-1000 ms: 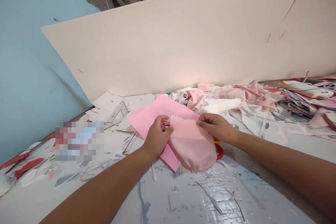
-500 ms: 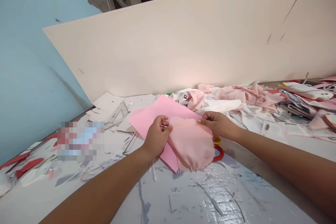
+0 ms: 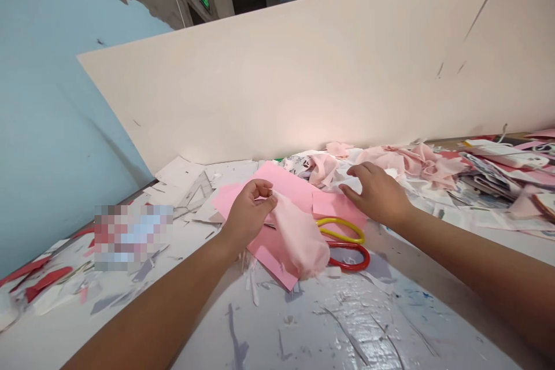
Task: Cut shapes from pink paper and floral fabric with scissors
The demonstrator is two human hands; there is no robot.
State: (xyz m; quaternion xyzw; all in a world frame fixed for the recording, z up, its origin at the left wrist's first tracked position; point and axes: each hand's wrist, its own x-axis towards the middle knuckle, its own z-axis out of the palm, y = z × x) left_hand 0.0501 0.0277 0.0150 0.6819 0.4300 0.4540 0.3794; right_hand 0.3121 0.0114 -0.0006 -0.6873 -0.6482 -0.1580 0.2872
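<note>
My left hand (image 3: 250, 208) pinches one corner of a piece of thin pale pink fabric (image 3: 299, 237), which hangs down folded from the fingers. To its right, my right hand (image 3: 376, 193) is raised with nothing in it, thumb and fingers apart. Below and between the hands lies a pair of scissors (image 3: 350, 260) with one red and one yellow handle loop; its blades are hidden by the fabric. Bright pink paper sheets (image 3: 281, 180) lie under the fabric and the scissors.
A white board (image 3: 277, 81) stands upright behind the table (image 3: 312, 329). Crumpled pink fabric (image 3: 416, 162) and scraps are heaped at its foot. At left are a clear set square (image 3: 195, 191) and red scraps (image 3: 47, 283); a white power strip (image 3: 507, 153) lies at far right.
My right hand has let go of the fabric and moved up and right, its fingers opening. The fabric has dropped into a fold from my left hand, uncovering more of the scissors and pink paper.
</note>
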